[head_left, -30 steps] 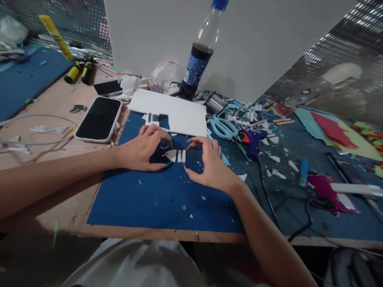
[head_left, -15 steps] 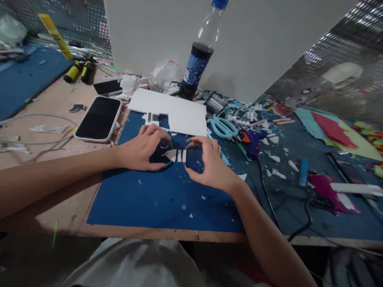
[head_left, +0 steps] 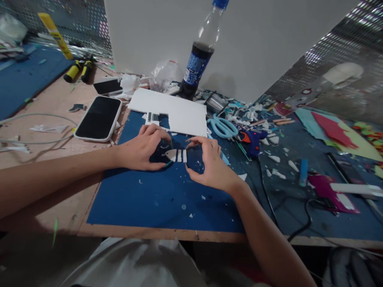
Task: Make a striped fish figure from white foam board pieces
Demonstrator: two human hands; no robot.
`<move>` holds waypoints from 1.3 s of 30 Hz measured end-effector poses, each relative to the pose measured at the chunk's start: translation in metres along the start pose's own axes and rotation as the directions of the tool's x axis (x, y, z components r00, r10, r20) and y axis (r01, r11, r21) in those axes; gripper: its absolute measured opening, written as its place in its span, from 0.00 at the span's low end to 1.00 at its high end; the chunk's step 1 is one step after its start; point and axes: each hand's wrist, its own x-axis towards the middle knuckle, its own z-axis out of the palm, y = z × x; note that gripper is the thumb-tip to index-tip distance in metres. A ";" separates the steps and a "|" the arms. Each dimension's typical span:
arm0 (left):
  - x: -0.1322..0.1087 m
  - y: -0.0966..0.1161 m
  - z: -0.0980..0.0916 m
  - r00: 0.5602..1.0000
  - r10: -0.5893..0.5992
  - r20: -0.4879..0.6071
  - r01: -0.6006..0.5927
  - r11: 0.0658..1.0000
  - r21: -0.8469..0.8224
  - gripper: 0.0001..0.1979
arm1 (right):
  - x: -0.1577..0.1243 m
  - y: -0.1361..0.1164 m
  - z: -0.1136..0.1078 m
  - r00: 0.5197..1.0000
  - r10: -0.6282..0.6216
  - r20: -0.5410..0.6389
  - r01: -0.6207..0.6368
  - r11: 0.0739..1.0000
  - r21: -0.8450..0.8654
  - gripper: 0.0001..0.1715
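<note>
Small white cut pieces lie in a row on the blue mat (head_left: 143,199): a pointed piece (head_left: 171,155) with a small dark hole, and to its right two narrow strips, a middle strip (head_left: 179,156) and an end strip (head_left: 184,156). Dark gaps separate them. Around the pointed end curves my left hand (head_left: 143,149), thumb and fingers apart. My right hand (head_left: 211,163) is curved at the other end, its thumb and fingertips spread near the corners of the end strip. Whether they touch it I cannot tell. Neither hand grips anything visibly.
Behind my hands lies a white board (head_left: 179,113) with a cutout, before a dark-drink bottle (head_left: 197,63). A phone (head_left: 98,118) is at left. Blue-handled scissors (head_left: 223,125), a glue gun (head_left: 253,142) with its cord, and white scraps (head_left: 278,174) are at right.
The end strip and my right fingertips have shifted very slightly to the right. My left hand has barely moved.
</note>
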 end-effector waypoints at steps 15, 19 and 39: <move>0.000 0.001 -0.001 1.000 -0.001 0.014 0.001 1.000 0.017 0.24 | -0.001 0.000 -0.002 1.000 -0.004 0.016 0.004 1.000 -0.024 0.31; 0.000 0.001 -0.001 1.000 0.001 0.006 -0.001 1.000 0.025 0.24 | -0.001 0.001 -0.001 1.000 -0.013 0.015 0.013 1.000 -0.019 0.33; 0.004 -0.002 0.000 0.825 -0.385 -0.414 0.424 0.906 0.003 0.07 | 0.009 0.020 0.007 0.896 0.226 -0.383 -0.163 0.968 0.189 0.24</move>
